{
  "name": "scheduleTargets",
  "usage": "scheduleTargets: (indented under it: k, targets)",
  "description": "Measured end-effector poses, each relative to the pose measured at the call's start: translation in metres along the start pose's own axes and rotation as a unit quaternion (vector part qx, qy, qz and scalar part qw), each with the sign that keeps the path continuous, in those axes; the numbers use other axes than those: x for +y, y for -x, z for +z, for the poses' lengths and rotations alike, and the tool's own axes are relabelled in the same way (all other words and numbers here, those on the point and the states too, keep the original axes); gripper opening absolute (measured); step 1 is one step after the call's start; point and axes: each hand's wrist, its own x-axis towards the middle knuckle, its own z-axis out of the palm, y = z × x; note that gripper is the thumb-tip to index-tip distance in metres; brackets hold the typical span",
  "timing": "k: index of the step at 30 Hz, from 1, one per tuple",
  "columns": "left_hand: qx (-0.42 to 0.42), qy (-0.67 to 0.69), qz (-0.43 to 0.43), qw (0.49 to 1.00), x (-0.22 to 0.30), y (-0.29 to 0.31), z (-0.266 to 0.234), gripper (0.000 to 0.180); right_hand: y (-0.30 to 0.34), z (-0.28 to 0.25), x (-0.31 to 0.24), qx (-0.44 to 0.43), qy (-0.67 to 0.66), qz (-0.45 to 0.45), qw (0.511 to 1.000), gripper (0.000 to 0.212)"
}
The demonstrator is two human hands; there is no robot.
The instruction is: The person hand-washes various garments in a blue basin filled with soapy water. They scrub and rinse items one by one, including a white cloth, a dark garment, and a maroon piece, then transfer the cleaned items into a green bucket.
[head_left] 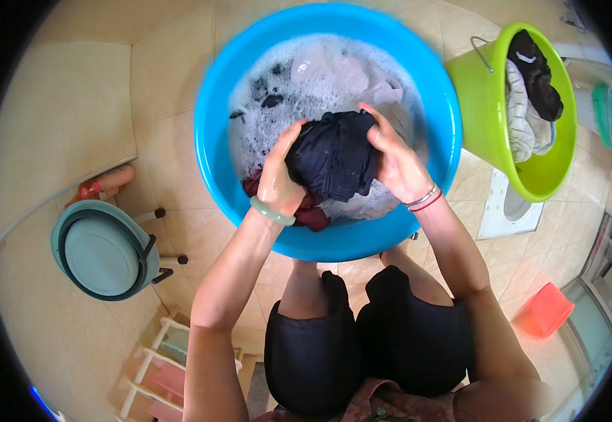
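Observation:
Between both hands I hold a bunched dark navy garment (334, 158), wet and folded, above the sudsy water. My left hand (280, 172), with a pale green bangle at its wrist, is closed on the garment's left side. My right hand (397, 163), wearing a silver bangle and a red cord, grips its right side with the thumb up. Underneath is a big round blue basin (211, 155) full of foam. Dark red cloth (313, 215) shows below the garment, and whitish cloth (352, 74) and dark pieces lie in the suds toward the far side.
A lime green bucket (471, 105) with several garments leans at the basin's right. Behind it a white squat toilet (513, 207) is set in the tiled floor. A grey-green folding tub (102, 253) stands left, a white rack (155, 366) lower left, a coral bin (549, 309) lower right.

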Motion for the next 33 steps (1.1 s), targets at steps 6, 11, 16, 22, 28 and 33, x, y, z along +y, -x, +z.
scheduleTargets:
  k: [6,11,16,22,28,33]
  targets:
    - [-0.160,-0.079,0.042,0.983,-0.010,0.034,0.080,0.048,0.042,0.004,-0.050,0.087,0.123,-0.216,0.965,0.073]
    - [-0.262,-0.154,0.052,0.951,-0.025,0.051,0.183,0.050,0.105,0.005,-0.126,0.165,0.127,-0.358,0.910,0.059]
    - [-0.324,-0.122,0.038,0.937,-0.087,0.041,0.271,0.073,0.152,-0.052,-0.191,0.253,0.175,-0.436,0.846,0.046]
    - [-0.350,-0.320,0.074,0.877,-0.154,-0.020,0.294,0.080,0.179,-0.165,-0.219,0.398,0.496,-0.431,0.640,0.055]
    - [-0.253,-0.737,0.291,0.555,-0.163,-0.045,0.281,0.097,0.147,-0.137,-0.190,0.380,0.541,-0.379,0.648,0.068]
    - [-0.179,-0.806,0.364,0.431,-0.169,-0.054,0.275,0.092,0.122,-0.171,-0.175,0.341,0.617,-0.292,0.647,0.070]
